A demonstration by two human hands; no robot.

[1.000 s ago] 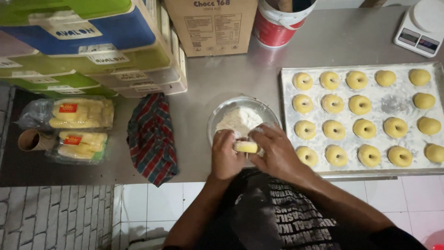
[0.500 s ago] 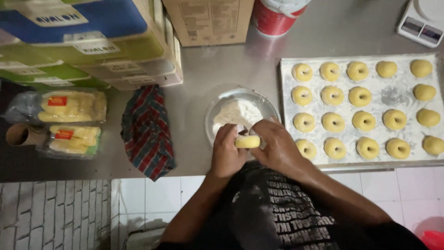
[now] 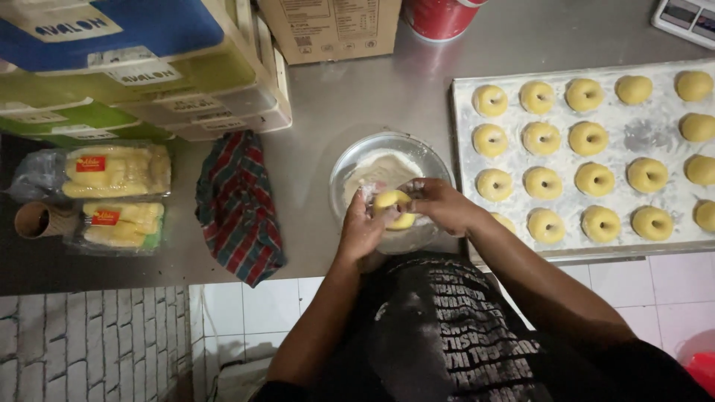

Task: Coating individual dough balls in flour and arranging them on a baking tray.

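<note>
A stack of flat cardboard cartons (image 3: 141,67) in blue, yellow-green and white occupies the 10 o'clock corner; small white rectangular labels (image 3: 112,56) sit on their front edges. A brown cardboard box (image 3: 331,26) with a white printed panel stands at 12 o'clock. A red cylindrical tub (image 3: 439,16) stands just beside it at 1 o'clock. Two clear plastic bags of pale yellow blocks (image 3: 112,195), each bearing a red and orange rectangular label (image 3: 90,164), lie at 9 o'clock. A white digital scale with a grey screen (image 3: 679,15) sits at the 2 o'clock corner.
</note>
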